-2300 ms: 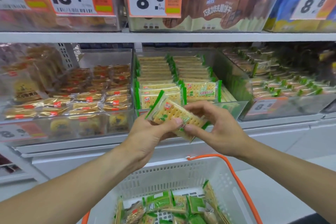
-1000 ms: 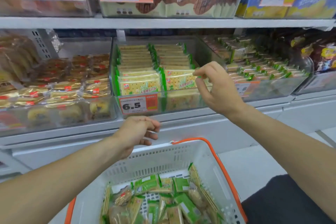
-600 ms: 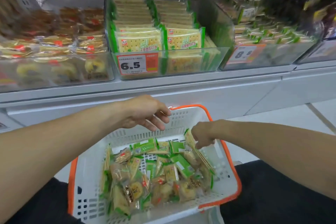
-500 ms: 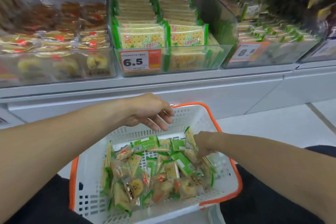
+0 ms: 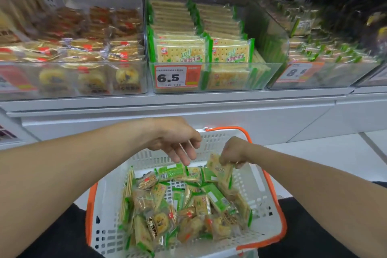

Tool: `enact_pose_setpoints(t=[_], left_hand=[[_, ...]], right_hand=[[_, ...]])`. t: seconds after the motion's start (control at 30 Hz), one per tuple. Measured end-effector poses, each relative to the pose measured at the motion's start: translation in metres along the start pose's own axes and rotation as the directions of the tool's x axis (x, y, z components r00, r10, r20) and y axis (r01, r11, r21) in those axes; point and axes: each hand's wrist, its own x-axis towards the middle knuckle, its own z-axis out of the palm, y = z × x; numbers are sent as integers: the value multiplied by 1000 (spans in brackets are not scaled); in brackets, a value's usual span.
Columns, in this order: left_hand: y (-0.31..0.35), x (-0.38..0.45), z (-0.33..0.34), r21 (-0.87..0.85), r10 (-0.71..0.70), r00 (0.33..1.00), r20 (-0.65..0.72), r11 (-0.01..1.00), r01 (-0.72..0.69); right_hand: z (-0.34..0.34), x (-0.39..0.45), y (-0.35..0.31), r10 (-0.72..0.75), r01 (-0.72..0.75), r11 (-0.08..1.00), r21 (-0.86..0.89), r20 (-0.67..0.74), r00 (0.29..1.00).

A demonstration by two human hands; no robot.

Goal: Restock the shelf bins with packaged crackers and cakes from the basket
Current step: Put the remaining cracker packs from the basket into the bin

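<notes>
White plastic with an orange rim makes up the basket (image 5: 259, 176), which is seen in the lower middle of the head view, the only view given. A loose heap of packs (image 5: 184, 201) is held in it, too many and too overlapped to be counted; most are green-edged crackers, and a few round cakes are seen at the near side. One cracker pack (image 5: 223, 170) is pinched at its top edge by the curled fingers of the right hand (image 5: 232, 151), at the far right of the heap, its lower end touching the packs below. The left hand (image 5: 173, 140) is held above the far rim, fingers loosely spread and grasping nothing.

Across the upper half, three clear bins are seen in full on one shelf (image 5: 167, 102). The cake bin (image 5: 73, 90) is at the left, the cracker bin (image 5: 209, 86) with its "6.5" tag in the middle, and a third bin (image 5: 314, 84), blurred, at the right. Two rows of upright cracker packs are seen in the middle bin.

Risks are judged as follows. The pinch is taken at the thin sealed edge only, so the pack could slip free during the lift. A neighbouring pack could be dragged up with it, since the heap is tangled. The middle bin looks nearly full at the front, so a pack pushed in carelessly could tip the front row or crack the biscuits.
</notes>
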Motion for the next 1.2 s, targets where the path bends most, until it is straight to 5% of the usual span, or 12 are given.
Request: enact_pose_setpoints(t=[0.2, 0.37, 0.67, 0.83, 1.0, 1.2], left_hand=[[3, -8, -8, -295, -169, 985, 11, 941, 165], [10, -14, -15, -479, -126, 992, -18, 872, 102], [6, -20, -23, -551, -113, 975, -192, 835, -11], [12, -29, -27, -653, -39, 980, -194, 751, -99], [13, -34, -26, -560, 96, 958, -269, 793, -237], [18, -39, -25, -403, 399, 811, -427, 719, -566]], right_hand=[[-38, -44, -63, -267, 226, 849, 477, 19, 964], [-40, -65, -85, -255, 329, 722, 608, -209, 944], [-61, -91, -93, -456, 642, 662, 386, -471, 755], [-95, -100, -83, -553, 685, 598, 415, -404, 728], [-121, -103, -69, -613, 696, 587, 413, -334, 715], [-140, -106, -61, -594, 710, 604, 362, -389, 704]])
